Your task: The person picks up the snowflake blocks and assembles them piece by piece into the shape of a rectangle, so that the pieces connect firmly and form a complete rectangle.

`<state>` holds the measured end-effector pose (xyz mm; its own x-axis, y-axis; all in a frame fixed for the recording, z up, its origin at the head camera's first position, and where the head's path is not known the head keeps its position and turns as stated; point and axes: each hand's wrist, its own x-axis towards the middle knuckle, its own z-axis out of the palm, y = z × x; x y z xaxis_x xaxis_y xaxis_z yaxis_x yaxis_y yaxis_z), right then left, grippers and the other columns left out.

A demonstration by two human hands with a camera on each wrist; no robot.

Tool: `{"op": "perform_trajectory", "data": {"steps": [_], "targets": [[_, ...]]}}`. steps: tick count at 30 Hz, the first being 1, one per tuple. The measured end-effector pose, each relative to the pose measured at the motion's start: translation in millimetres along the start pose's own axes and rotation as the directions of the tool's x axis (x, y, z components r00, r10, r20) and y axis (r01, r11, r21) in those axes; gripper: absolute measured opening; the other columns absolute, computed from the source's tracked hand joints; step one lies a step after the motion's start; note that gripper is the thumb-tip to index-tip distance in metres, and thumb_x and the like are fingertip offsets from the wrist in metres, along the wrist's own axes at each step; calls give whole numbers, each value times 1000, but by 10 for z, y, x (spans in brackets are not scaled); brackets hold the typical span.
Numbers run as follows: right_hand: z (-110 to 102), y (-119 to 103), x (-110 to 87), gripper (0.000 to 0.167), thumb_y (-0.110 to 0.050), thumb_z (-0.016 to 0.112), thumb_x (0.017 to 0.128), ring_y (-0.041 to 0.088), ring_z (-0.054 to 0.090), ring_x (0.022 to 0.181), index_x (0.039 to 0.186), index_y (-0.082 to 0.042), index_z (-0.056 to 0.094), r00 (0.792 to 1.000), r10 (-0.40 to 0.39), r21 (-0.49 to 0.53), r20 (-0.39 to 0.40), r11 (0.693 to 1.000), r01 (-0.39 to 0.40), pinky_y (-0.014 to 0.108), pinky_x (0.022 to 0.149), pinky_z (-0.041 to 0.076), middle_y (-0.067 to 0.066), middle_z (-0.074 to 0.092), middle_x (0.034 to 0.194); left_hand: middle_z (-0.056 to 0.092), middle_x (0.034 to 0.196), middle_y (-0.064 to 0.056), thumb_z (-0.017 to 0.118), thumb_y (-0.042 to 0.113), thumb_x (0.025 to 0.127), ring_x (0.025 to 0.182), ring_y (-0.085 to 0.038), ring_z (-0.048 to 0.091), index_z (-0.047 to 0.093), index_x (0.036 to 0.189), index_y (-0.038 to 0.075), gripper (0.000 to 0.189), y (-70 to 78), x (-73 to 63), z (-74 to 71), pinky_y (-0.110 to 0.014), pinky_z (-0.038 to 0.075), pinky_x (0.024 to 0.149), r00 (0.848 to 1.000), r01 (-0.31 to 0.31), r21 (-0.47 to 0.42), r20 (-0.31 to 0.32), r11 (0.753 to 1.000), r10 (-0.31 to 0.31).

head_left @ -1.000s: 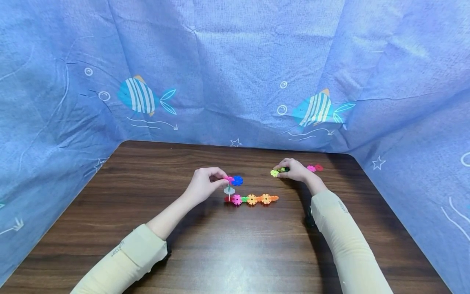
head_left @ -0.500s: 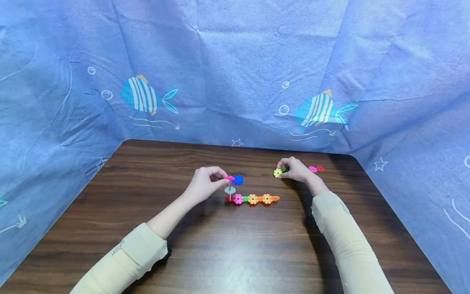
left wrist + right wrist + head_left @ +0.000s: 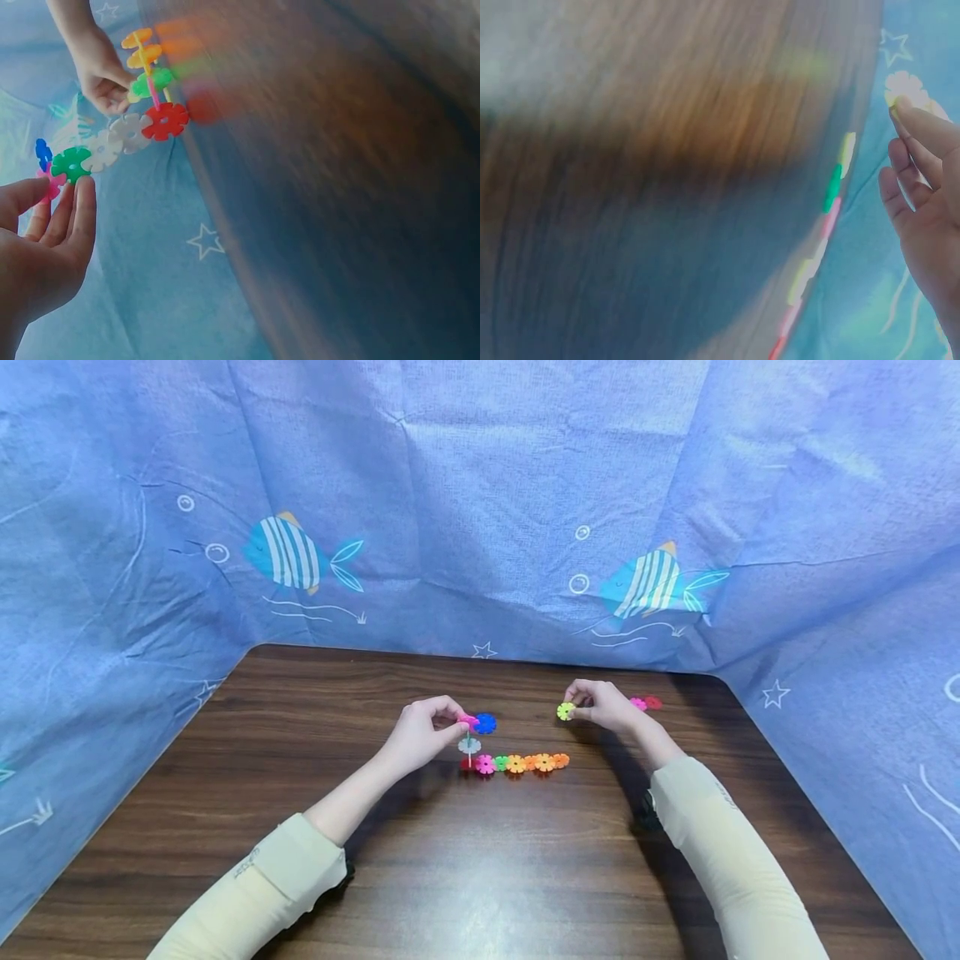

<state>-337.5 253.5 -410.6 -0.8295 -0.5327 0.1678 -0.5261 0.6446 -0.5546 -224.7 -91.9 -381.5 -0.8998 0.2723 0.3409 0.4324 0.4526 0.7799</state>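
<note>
My left hand point(image 3: 429, 733) pinches a pink flower-shaped plastic disc point(image 3: 468, 723) between thumb and fingertips. Joined to it are a blue disc point(image 3: 486, 723) and, in the left wrist view, a green disc point(image 3: 72, 164). White discs point(image 3: 129, 133) run down from there to a red disc point(image 3: 165, 121). From that end a row of magenta point(image 3: 485, 764), green and orange discs point(image 3: 543, 762) stretches right, close over the table. My right hand point(image 3: 604, 703) pinches a single yellow-green disc point(image 3: 566, 712), held up on edge behind the row's right end.
Beyond my right hand, pink point(image 3: 637, 703) and red discs point(image 3: 654, 702) lie on the brown wooden table point(image 3: 480, 860). The right wrist view shows several loose discs there, including a green one point(image 3: 832, 189). A blue fish-print cloth point(image 3: 480, 510) hangs around the table's back and sides.
My right hand has drawn the yellow-green disc up and turned it to face forward, away from a dark piece beside it. My left hand has risen slightly, still pinching the pink disc.
</note>
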Motion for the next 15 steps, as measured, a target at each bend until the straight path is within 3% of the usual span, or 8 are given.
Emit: {"op": "perform_trajectory", "data": {"steps": [5, 10, 15], "targets": [[-40, -119, -33, 19, -3, 74, 77, 19, 63, 74, 89, -9, 61, 999, -28, 2, -36, 1000, 28, 26, 68, 48, 6, 68, 78, 70, 83, -1, 70, 15, 85, 76, -12, 64, 66, 87, 10, 6, 2, 9, 15, -26, 53, 68, 1000, -9, 0, 12, 1000, 9], [-70, -271, -84, 18, -1, 72, 78, 31, 64, 78, 90, -9, 61, 995, -15, 27, -95, 999, 18, 30, 68, 49, 14, 69, 82, 70, 84, 0, 70, 16, 86, 76, -13, 64, 67, 88, 11, 7, 4, 14, 24, -26, 53, 68, 1000, 15, 4, 26, 1000, -15], [-38, -444, -138, 18, -4, 74, 79, 17, 62, 74, 90, -11, 61, 986, -43, 5, -162, 999, 45, 30, 66, 49, 5, 69, 79, 71, 85, -1, 69, 16, 87, 75, -13, 65, 71, 92, 10, 8, 9, 9, 35, -25, 53, 66, 999, 20, 2, 33, 1000, -20]]}}
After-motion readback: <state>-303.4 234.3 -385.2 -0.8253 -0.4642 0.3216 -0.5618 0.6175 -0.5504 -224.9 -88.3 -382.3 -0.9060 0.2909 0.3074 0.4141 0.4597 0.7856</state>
